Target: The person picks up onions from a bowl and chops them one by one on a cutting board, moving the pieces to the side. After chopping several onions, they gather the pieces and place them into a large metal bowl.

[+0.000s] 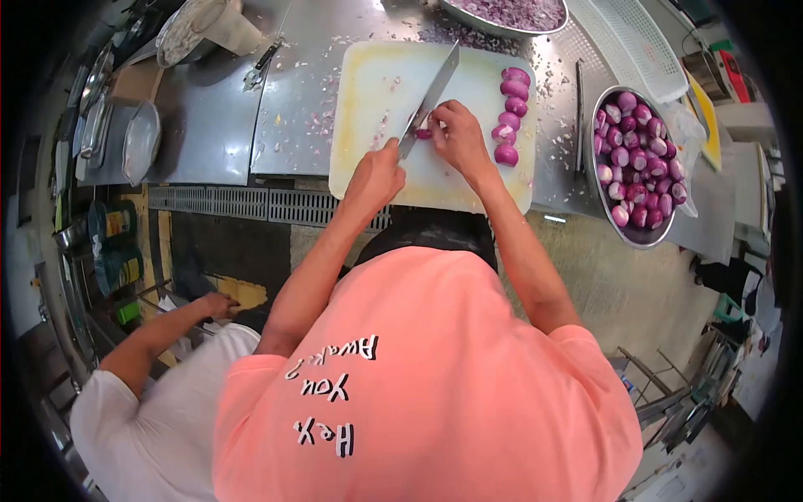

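Left hand wrapped round your knife, right hand pinching an onion piece on the cutting board; exact clearance is hard to tell. If that piece skids, the knife could nick your right hand.

Pink shirt, worn by the person: white lettering edged in black, three lines, upside down in this view, reads "Hey, You Awake?" Far left, two dark containers bear yellowish labels, print too small to read.
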`<state>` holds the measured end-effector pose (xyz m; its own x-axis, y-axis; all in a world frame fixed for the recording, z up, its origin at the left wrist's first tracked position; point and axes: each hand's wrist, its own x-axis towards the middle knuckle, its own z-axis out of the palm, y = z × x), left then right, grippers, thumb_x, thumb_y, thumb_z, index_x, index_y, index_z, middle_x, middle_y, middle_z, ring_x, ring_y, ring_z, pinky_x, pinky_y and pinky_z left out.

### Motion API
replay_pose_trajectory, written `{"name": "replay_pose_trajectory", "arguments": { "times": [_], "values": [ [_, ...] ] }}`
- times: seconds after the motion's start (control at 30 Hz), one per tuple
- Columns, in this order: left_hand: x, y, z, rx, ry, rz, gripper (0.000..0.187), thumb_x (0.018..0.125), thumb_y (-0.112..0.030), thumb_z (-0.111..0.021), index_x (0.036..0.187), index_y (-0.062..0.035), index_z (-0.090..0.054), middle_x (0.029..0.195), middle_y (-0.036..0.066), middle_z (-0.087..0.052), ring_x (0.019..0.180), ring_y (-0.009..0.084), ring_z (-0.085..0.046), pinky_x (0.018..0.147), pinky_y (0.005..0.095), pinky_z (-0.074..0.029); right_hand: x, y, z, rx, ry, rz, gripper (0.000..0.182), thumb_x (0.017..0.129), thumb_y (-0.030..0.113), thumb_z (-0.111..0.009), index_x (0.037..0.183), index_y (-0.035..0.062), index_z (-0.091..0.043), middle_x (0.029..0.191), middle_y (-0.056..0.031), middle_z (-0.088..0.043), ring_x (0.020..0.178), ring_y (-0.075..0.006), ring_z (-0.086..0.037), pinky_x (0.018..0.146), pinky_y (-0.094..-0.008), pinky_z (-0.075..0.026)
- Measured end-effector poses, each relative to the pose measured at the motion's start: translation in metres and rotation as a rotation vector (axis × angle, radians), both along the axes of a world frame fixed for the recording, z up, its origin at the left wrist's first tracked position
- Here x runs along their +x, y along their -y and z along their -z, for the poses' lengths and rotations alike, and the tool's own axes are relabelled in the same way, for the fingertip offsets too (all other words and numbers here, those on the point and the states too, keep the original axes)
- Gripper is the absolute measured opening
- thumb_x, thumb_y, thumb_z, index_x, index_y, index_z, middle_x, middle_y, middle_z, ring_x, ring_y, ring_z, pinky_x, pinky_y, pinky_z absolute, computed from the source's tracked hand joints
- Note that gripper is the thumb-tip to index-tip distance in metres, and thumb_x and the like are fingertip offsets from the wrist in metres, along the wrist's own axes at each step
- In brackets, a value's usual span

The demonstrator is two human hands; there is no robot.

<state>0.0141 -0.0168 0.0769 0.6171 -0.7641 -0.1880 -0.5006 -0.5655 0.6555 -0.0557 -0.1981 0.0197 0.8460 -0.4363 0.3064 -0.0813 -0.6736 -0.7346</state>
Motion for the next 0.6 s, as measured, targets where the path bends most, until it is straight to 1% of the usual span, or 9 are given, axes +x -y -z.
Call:
{"name": "replay_pose_trajectory", "arguments": {
  "times": [0.07,0.13,0.17,0.2,0.23,0.37,0.47,0.57,0.6],
  "values": [
    [0.004,0.01,0.001,-0.069,0.04,-0.023,0.024,0.078,-0.001,-0.052,0.099,0.01,-0.052,0.071,0.032,-0.059,0.075,0.0517,-0.06,0.068,0.0553,-0.045,-0.002,-0.004,-0.003,0.03,0.056,-0.052,0.015,0.078,-0.002,-0.066,0.093,-0.0015,-0.065,0.099,-0.0146,-0.062,0.086,-0.0306,-0.065,0.078,-0.0385,-0.053],
    [0.009,0.01,-0.015,-0.012,-0.162,-0.114,0.025,0.081,-0.008,-0.053,0.099,0.008,-0.049,0.062,0.024,-0.053,0.058,0.0389,-0.054,0.06,0.0477,-0.045,-0.002,-0.006,-0.003,0.067,0.105,-0.122,0.018,0.077,-0.002,-0.066,0.095,-0.0014,-0.065,0.104,-0.0149,-0.062,0.087,-0.0304,-0.065,0.078,-0.0376,-0.054],
    [0.008,0.002,-0.007,-0.018,-0.016,-0.11,0.025,0.081,-0.008,-0.053,0.099,0.0084,-0.05,0.06,0.022,-0.052,0.055,0.0357,-0.054,0.058,0.0471,-0.043,0.0,-0.007,0.0,0.072,0.044,-0.172,0.021,0.076,-0.001,-0.067,0.097,-0.0011,-0.064,0.107,-0.0151,-0.061,0.09,-0.0312,-0.065,0.08,-0.038,-0.054],
    [0.005,-0.007,-0.003,-0.007,-0.009,-0.116,0.025,0.081,-0.008,-0.053,0.099,0.0084,-0.05,0.06,0.022,-0.052,0.055,0.0357,-0.054,0.058,0.0471,-0.043,0.0,-0.01,0.002,0.084,-0.017,-0.214,0.025,0.075,0.0,-0.069,0.099,-0.0008,-0.064,0.111,-0.0153,-0.06,0.092,-0.0321,-0.064,0.082,-0.0384,-0.054],
    [0.0,-0.015,-0.002,0.009,0.005,-0.158,0.026,0.08,-0.008,-0.054,0.101,0.0085,-0.051,0.059,0.021,-0.052,0.054,0.0357,-0.053,0.057,0.047,-0.043,-0.003,-0.015,-0.012,-0.057,-0.046,-0.225,0.027,0.073,0.002,-0.07,0.099,-0.0003,-0.064,0.109,-0.0154,-0.061,0.097,-0.0341,-0.062,0.084,-0.0404,-0.053],
    [-0.013,-0.013,0.005,0.004,0.068,-0.226,0.029,0.081,-0.008,-0.055,0.105,0.0086,-0.053,0.059,0.021,-0.053,0.054,0.0364,-0.054,0.058,0.0471,-0.044,-0.006,-0.025,-0.014,-0.019,-0.134,-0.254,0.024,0.073,0.002,-0.069,0.097,0.0007,-0.065,0.107,-0.015,-0.062,0.099,-0.0361,-0.06,0.084,-0.0424,-0.052],
    [-0.016,-0.004,-0.029,0.079,-0.047,-0.231,0.032,0.081,-0.007,-0.056,0.108,0.0088,-0.053,0.061,0.023,-0.056,0.056,0.0381,-0.056,0.059,0.048,-0.044,-0.004,-0.024,-0.01,0.071,-0.042,-0.267,0.02,0.077,0.001,-0.064,0.097,0.0014,-0.063,0.102,-0.0158,-0.062,0.095,-0.037,-0.059,0.081,-0.0439,-0.051],
    [-0.026,-0.005,-0.034,0.108,0.054,-0.22,0.032,0.082,-0.007,-0.056,0.11,0.0089,-0.053,0.06,0.022,-0.055,0.055,0.036,-0.056,0.059,0.0475,-0.045,-0.006,-0.026,-0.003,0.017,-0.014,-0.247,0.016,0.079,0.0,-0.062,0.095,0.0021,-0.062,0.098,-0.0159,-0.061,0.092,-0.0371,-0.058,0.079,-0.0449,-0.051],
    [-0.025,0.001,-0.024,0.112,0.054,-0.222,0.032,0.082,-0.007,-0.056,0.11,0.0089,-0.053,0.06,0.022,-0.055,0.055,0.036,-0.056,0.059,0.0475,-0.045,-0.004,-0.026,-0.002,-0.001,-0.027,-0.247,0.015,0.08,-0.001,-0.061,0.094,0.0022,-0.062,0.097,-0.0154,-0.06,0.09,-0.037,-0.057,0.078,-0.0451,-0.05]
  ]
}}
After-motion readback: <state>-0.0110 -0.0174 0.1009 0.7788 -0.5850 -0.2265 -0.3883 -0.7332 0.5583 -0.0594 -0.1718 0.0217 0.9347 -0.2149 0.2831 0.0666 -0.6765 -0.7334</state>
